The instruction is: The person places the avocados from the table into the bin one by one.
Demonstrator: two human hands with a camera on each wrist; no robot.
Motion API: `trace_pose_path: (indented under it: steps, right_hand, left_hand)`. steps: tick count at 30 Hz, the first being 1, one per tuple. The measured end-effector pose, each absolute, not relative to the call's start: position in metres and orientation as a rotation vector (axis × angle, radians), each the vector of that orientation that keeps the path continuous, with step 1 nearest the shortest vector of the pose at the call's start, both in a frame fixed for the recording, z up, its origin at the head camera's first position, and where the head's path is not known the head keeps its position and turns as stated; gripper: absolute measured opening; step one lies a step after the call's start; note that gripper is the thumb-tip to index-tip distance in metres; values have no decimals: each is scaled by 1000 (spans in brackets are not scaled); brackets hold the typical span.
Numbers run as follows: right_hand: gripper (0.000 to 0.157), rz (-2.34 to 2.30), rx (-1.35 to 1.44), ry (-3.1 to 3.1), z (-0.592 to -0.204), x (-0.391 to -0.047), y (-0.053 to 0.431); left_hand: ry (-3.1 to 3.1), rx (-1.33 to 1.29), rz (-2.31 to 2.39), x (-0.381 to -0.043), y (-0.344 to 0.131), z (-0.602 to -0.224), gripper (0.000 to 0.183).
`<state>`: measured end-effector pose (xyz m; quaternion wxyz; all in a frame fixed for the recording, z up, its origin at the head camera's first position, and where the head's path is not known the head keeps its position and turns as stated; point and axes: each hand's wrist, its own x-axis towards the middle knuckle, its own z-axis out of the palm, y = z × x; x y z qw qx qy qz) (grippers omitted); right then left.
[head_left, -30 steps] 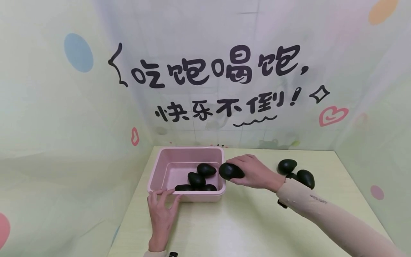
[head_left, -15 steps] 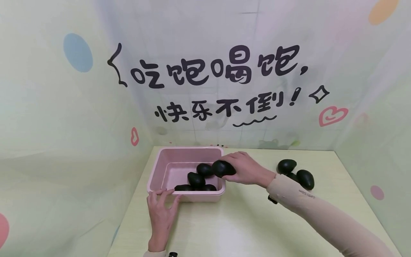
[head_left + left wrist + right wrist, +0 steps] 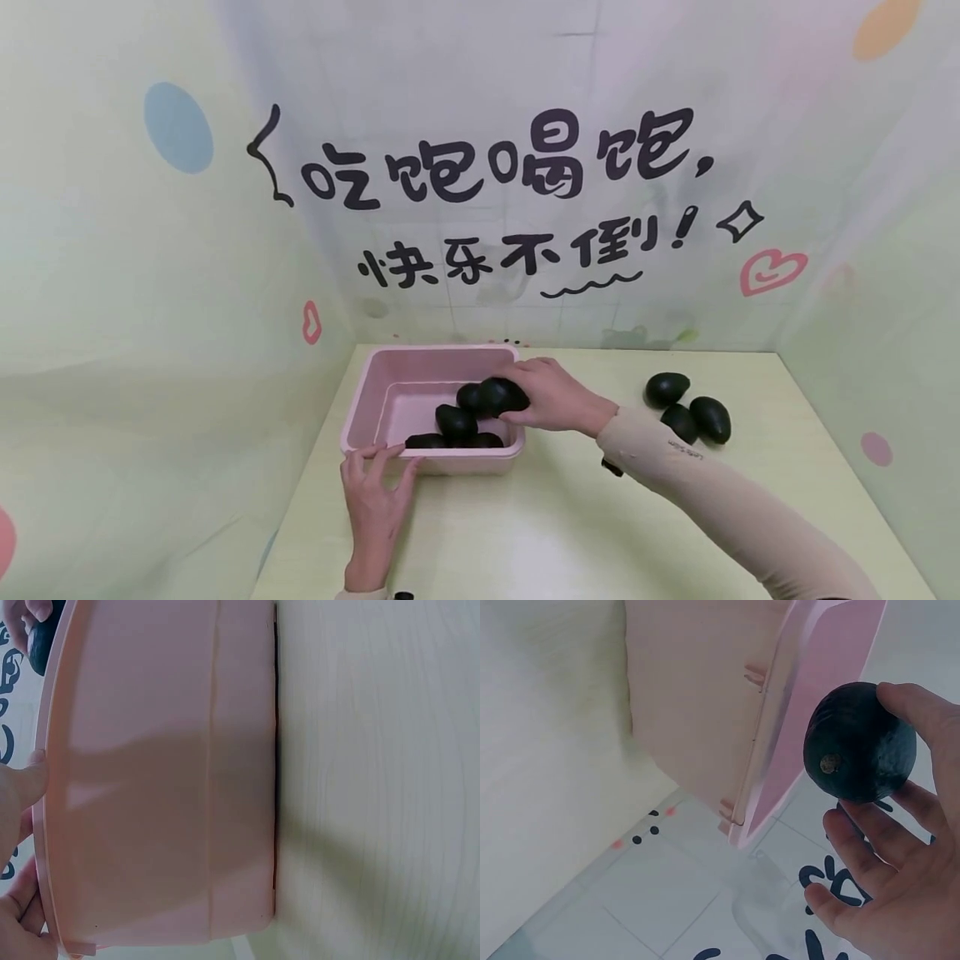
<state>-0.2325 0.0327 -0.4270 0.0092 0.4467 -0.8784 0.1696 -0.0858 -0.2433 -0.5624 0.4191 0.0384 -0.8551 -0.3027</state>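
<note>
My right hand (image 3: 558, 396) grips a dark avocado (image 3: 501, 397) over the right side of a pink plastic bin (image 3: 416, 363). The right wrist view shows the avocado's (image 3: 860, 742) stem end, held between thumb and fingers beside the bin's rim. Inside the bin lie several more dark avocados (image 3: 456, 423), the nearest ones partly hidden by the front wall. My left hand (image 3: 373, 492) holds the bin's front rim near its left corner. From the left wrist, its thumb and fingers (image 3: 30, 780) show at the rim of the bin (image 3: 142, 795).
Three loose avocados (image 3: 708, 419) rest in a group on the right of the pale wooden table (image 3: 600, 533). A printed backdrop (image 3: 525, 83) with dark lettering stands behind the table, and fabric closes in both sides.
My right hand has moved left with the avocado, from beside the bin's right rim to over its inside. The left hand stays at the rim.
</note>
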Motion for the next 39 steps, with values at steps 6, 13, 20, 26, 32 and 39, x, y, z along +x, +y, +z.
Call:
trace_pose_path:
  steps: [6, 13, 20, 26, 32, 39]
  right_hand:
    - [52, 564, 1384, -2752, -427, -235, 23]
    - [56, 565, 1350, -2801, -425, -236, 14]
    - [62, 564, 1350, -2810, -428, -235, 14]
    - [59, 576, 1344, -2814, -433, -235, 24]
    - [62, 579, 1262, -2873, -437, -235, 35]
    - [65, 618, 1221, -2879, -442, -237, 46]
  left_hand:
    - [-2153, 104, -766, -84, -244, -564, 32]
    - [-2156, 102, -775, -85, -244, -563, 32]
    - [-2154, 95, -777, -85, -243, -564, 33]
    - [-2152, 86, -767, -86, -244, -562, 34]
    - [-2145, 81, -765, -87, -245, -561, 33]
    - [-2161, 105, -786, -86, -244, -563, 33]
